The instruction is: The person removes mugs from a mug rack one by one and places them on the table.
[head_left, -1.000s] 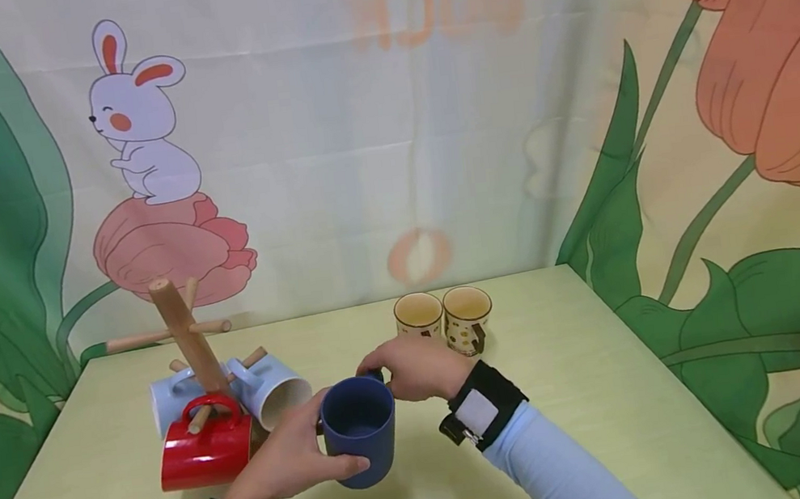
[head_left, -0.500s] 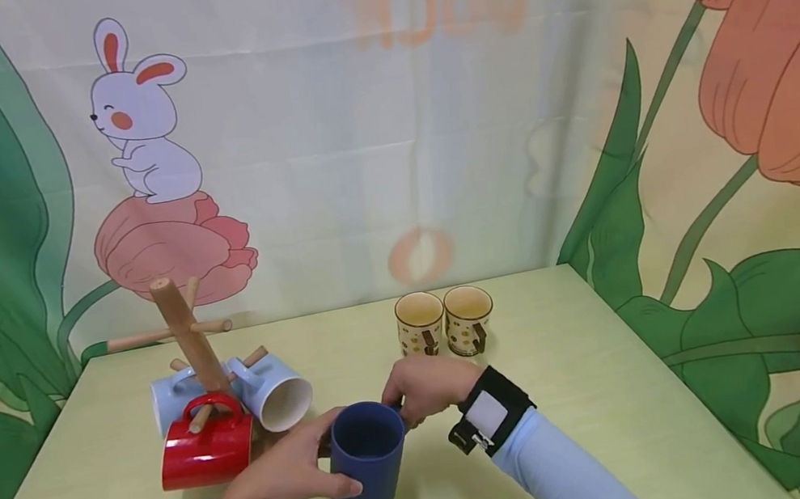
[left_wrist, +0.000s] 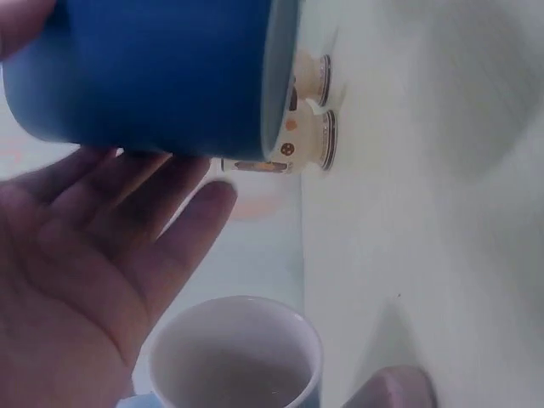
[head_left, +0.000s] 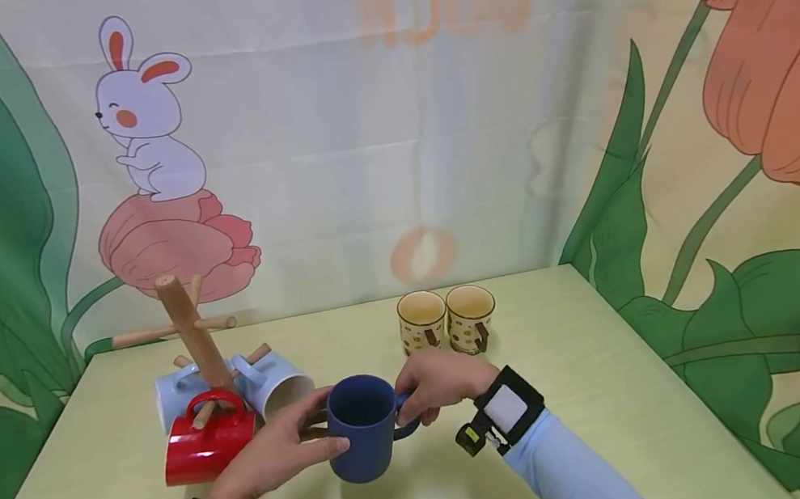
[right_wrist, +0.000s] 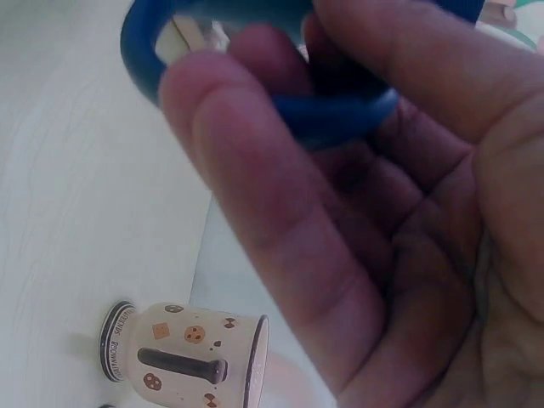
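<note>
A: Which state do we confirm first?

B: The blue mug [head_left: 362, 444] is at the lower centre of the head view, nearly upright and apparently raised above the table [head_left: 569, 394]. Our left hand [head_left: 281, 441] spans the mug body, thumb on the near wall, fingers passing behind. Our right hand [head_left: 446, 379] grips the handle [head_left: 408, 430].

A: How do we perform the step well?

B: We judge it to be steadying the mug between both hands. We secure the handle before relaxing the left hand, since a handle-only hold loads one side and the body may roll. We hold the mouth level and move slowly.

A: Which clearances do we check?

B: The red mug [head_left: 205, 449] on the mug rack [head_left: 193, 336], left of centre, lies beside our left hand; we cannot tell whether they touch. The patterned mugs [head_left: 472, 327] stand just beyond our right hand.

A: Which appearance do we record?

B: Plain dark blue, straight-sided, with a round open mouth and no printed pattern on the visible wall. The handle is a rounded loop in matching blue, directed toward the right of the frame. The left wrist view shows a paler edge at the base. The interior is too dim for us to inspect fully.
</note>
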Tool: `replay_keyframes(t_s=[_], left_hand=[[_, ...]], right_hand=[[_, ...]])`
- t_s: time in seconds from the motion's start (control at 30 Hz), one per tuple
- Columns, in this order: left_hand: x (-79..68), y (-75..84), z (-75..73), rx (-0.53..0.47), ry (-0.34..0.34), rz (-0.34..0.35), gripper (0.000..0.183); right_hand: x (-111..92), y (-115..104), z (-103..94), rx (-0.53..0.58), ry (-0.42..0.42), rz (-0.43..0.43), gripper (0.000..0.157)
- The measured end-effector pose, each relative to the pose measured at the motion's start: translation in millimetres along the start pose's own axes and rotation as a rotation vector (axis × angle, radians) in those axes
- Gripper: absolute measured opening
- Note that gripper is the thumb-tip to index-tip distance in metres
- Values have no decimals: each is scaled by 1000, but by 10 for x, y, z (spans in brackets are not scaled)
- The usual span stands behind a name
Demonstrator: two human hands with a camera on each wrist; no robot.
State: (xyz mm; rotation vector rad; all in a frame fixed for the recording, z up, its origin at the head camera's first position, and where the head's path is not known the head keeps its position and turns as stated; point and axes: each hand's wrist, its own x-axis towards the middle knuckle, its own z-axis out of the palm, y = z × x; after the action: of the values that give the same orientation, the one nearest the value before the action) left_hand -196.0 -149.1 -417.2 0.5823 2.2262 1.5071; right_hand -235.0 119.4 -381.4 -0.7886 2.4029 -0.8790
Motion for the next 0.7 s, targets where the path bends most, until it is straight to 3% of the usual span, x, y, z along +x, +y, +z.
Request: replay_keyframes(t_s=[0.13, 0.23, 0.33, 0.53, 0.7], left_hand=[[31, 38, 31, 114, 121, 6, 72], [39, 71, 55, 288, 204, 10, 70], [35, 102, 82, 494, 245, 9, 72], [28, 101, 170, 817, 209, -82, 77], [-2, 63, 203, 892, 149, -188, 76]], right_hand=[[-37, 24, -50, 32, 84, 40, 5], [-68, 47, -99, 57, 158, 74, 10], [-99, 72, -155, 71, 241, 108, 14], [-153, 112, -259, 68, 403, 174, 17], [-193, 154, -344, 76, 551, 205, 21]])
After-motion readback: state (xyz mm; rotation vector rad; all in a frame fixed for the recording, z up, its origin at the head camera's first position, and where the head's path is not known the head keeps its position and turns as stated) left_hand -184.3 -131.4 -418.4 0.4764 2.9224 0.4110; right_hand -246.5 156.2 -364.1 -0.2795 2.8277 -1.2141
